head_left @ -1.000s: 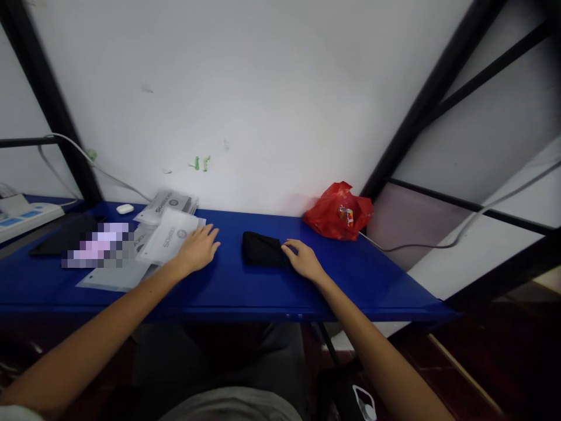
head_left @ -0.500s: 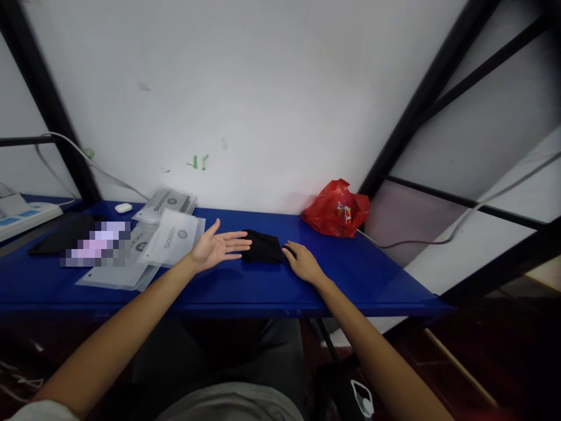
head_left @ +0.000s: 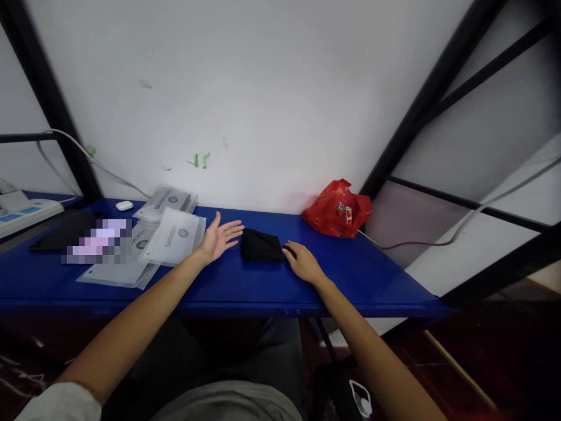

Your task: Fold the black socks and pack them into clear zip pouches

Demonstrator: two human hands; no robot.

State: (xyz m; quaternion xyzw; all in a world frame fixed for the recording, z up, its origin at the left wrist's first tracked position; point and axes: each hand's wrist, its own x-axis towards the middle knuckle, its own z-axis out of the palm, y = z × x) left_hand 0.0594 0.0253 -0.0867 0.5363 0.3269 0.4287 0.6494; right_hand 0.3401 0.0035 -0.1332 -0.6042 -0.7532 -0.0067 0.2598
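Observation:
A folded black cloth (head_left: 262, 246) lies on the blue table (head_left: 350, 280), between my two hands. My left hand (head_left: 219, 239) is held palm up with its fingers spread, left of the cloth and apart from it, and nothing is in it. At the cloth's right edge, my right hand (head_left: 303, 262) rests on the table with its fingers slightly bent and parted, holding nothing. Its fingertips are beside the cloth; whether they touch it is hard to tell.
Frosted plastic bags (head_left: 175, 237) lie at the left. Further left are a white earbud case (head_left: 124, 206), a dark flat item (head_left: 61, 234) and a power strip (head_left: 30, 211). A red plastic bag (head_left: 337, 207) sits at the back right.
My left hand has drawn back a little to the left, off the cloth's left edge, which now shows fully. My right hand and the cloth have stayed in place.

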